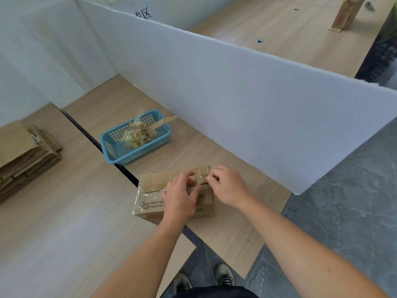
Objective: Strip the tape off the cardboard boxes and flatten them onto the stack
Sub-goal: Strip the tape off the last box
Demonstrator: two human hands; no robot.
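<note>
A small brown cardboard box (154, 181) stands on the wooden table, wrapped in shiny clear tape (203, 174) along its top seam and left end. My left hand (180, 198) lies over the box's front and top, fingers curled at the seam. My right hand (227, 186) is at the box's right top edge, its fingertips pinching the crinkled tape. A stack of flattened cardboard (23, 153) lies at the far left of the table.
A blue plastic basket (111, 147) holding crumpled tape scraps sits behind the box. A tall white foam board (257, 100) walls off the table's right side. A dark gap runs between the two tabletops. Grey tiled floor and my shoes show below.
</note>
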